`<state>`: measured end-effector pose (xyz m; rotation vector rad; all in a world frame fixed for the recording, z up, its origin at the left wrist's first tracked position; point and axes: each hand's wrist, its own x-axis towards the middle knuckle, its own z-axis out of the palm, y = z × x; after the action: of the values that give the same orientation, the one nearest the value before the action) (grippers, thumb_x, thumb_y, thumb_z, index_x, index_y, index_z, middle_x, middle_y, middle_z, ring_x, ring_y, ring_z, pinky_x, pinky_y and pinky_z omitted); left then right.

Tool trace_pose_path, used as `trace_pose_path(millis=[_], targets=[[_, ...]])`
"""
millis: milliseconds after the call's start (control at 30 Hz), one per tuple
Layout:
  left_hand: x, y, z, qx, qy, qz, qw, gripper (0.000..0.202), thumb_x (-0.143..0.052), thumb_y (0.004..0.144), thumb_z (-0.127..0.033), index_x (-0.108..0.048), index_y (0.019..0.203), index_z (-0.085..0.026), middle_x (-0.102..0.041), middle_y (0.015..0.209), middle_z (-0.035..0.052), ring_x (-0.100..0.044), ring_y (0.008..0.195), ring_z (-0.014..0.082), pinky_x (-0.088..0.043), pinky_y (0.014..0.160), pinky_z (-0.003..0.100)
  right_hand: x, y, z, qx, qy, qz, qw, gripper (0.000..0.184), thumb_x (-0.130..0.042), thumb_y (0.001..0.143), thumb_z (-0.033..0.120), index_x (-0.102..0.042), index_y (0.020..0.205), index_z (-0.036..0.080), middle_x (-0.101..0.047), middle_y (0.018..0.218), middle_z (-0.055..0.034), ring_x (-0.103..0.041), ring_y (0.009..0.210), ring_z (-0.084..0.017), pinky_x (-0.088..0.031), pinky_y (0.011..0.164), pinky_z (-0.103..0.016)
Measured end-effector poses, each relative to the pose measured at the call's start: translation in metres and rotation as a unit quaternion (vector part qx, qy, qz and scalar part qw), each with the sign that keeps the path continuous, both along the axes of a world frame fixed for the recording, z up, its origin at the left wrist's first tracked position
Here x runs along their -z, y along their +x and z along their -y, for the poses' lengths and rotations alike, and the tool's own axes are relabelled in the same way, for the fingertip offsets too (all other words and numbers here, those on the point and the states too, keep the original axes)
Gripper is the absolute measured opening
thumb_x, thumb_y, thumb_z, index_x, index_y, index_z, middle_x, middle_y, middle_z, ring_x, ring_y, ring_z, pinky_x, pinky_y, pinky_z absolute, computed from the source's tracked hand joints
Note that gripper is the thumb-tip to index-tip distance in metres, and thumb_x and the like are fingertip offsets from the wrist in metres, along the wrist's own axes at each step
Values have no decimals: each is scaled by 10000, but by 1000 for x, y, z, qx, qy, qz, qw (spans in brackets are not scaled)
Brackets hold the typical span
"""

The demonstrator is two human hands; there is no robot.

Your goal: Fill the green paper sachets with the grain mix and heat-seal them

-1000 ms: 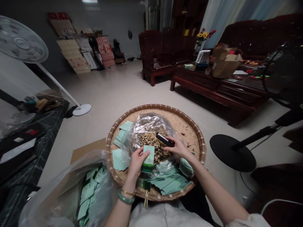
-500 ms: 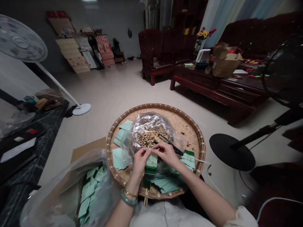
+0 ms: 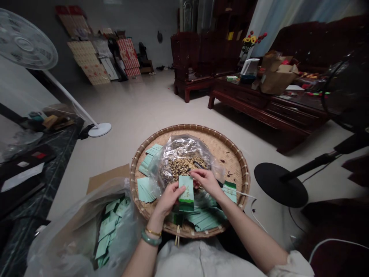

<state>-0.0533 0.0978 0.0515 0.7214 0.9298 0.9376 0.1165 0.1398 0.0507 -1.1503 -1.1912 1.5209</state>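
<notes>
A light green paper packet with a dark green band at its bottom stands upright in my left hand, gripped at its left edge between thumb and fingers. My right hand is closed in a pinch at the packet's top right corner. Behind both hands, a clear plastic bag holds a heap of dark and yellowish dried bits. A black-handled tool lies on the heap, partly hidden by my right hand. Fanned green packets lie below the hands, with further stacks to the left.
Everything rests in a round bamboo tray near my lap. At left stands a large plastic bag of green packets beside a cardboard piece. A white fan and a black stand base flank the tray. A wooden table stands beyond.
My hands were together at the packet's top edge. Now my left hand has slid down to its left side, and my right hand has shifted up and right to the corner.
</notes>
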Motion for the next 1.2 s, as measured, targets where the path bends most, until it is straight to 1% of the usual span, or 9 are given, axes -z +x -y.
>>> trace_pose_path(millis=[167, 233, 300, 467, 533, 800, 900, 1033, 1200], targets=[[-10, -48, 11, -187, 162, 240, 939, 292, -718, 636, -532, -665, 913, -456, -681, 779, -100, -411, 425, 31, -278, 389, 151, 2, 3, -2, -12, -52, -85, 995, 533, -465, 793, 626, -614, 958, 142, -667, 746, -74, -593, 516, -128, -475, 439, -232], [-14, -60, 13, -249, 255, 337, 871, 457, -742, 562, -578, -616, 998, -519, -684, 818, -105, -334, 398, 27, -225, 352, 159, 7, -1, 3, -61, -47, -13, 997, 524, -425, 820, 612, -631, 881, 134, -656, 692, -60, -579, 495, -125, -457, 433, -226], [-17, -61, 14, -229, 263, 358, 866, 614, -728, 463, -674, -610, 1039, -494, -680, 800, -75, -301, 402, 41, -203, 339, 177, 12, -12, 15, -148, 9, 123, 981, 464, -454, 836, 551, -654, 773, 137, -648, 639, -41, -584, 513, -134, -450, 469, -227], [-12, -47, 12, -181, 173, 330, 910, 615, -788, 420, -612, -660, 982, -396, -642, 767, -25, -347, 484, 69, -228, 380, 181, 20, -49, 56, -322, 204, 499, 778, 234, -686, 720, 351, -715, 804, 135, -703, 823, -111, -646, 814, -256, -457, 674, -289], [-11, -48, 10, -188, 152, 325, 914, 566, -814, 451, -548, -669, 965, -361, -630, 753, -23, -390, 514, 75, -265, 398, 174, 25, -56, 64, -329, 218, 530, 751, 177, -660, 742, 272, -716, 839, 135, -698, 897, -126, -642, 853, -255, -451, 683, -284], [-8, -41, 2, -302, 129, 69, 942, 375, -752, 656, -318, -642, 997, -211, -666, 965, 54, -594, 939, 183, -476, 749, 269, 34, -27, 34, -110, 11, 122, 986, 234, -616, 750, 408, -638, 738, 175, -593, 552, 20, -544, 452, -130, -415, 432, -232], [-2, -16, 1, -220, 102, -6, 970, 533, -762, 636, -267, -572, 1128, -195, -638, 1125, 102, -584, 1034, 209, -463, 825, 285, 35, -24, 30, -52, -42, -1, 998, 349, -683, 655, 493, -594, 773, 177, -588, 585, 32, -532, 419, -113, -413, 385, -223], [8, 11, 0, -214, 66, -72, 972, 430, -768, 603, -306, -609, 966, -139, -699, 872, 76, -639, 792, 190, -481, 754, 300, 40, -27, 35, -43, -29, -23, 998, 354, -665, 677, 494, -549, 778, 176, -585, 620, 22, -576, 479, -125, -462, 425, -232], [12, 12, -1, -158, 76, -163, 971, 308, -754, 579, -358, -671, 752, -117, -692, 677, 54, -616, 641, 189, -475, 663, 309, 25, -15, 35, 39, 220, 165, 961, 378, -559, 811, 305, -501, 1158, 167, -591, 1097, -140, -615, 920, -227, -550, 706, -352]])
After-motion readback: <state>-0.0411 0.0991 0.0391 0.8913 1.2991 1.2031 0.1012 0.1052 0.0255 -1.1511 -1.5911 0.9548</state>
